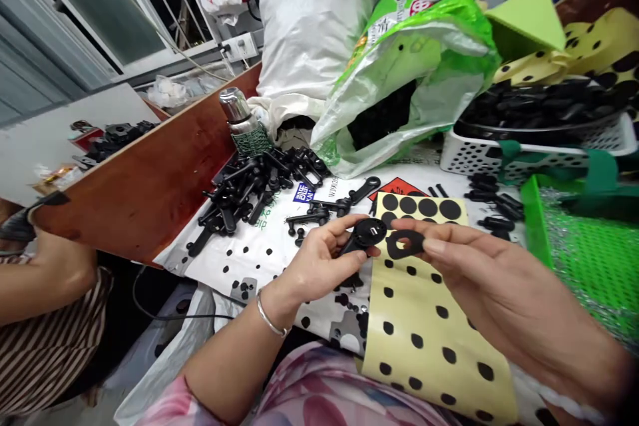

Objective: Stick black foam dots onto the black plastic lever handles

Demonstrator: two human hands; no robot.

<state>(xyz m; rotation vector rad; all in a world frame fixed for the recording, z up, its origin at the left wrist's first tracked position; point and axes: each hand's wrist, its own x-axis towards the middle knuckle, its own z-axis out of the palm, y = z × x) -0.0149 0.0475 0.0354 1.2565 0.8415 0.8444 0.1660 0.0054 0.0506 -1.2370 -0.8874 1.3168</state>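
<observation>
My left hand [319, 263] is closed round a black plastic part with a round head [368, 233], held just above the table. My right hand [479, 273] pinches a black ring-shaped sticker [404, 243] right beside that round head. Under both hands lies a pale yellow backing sheet [429, 339] dotted with small black circles; a few larger black discs remain along its far edge [420, 206]. A bracelet sits on my left wrist.
A pile of black plastic parts [254, 186] lies beyond, by a metal flask [240, 121]. A green-and-white bag [409, 80], a white basket of black parts [539, 140] and a green mesh tray [589, 259] stand behind and right. Another person's arm [44, 279] is at left.
</observation>
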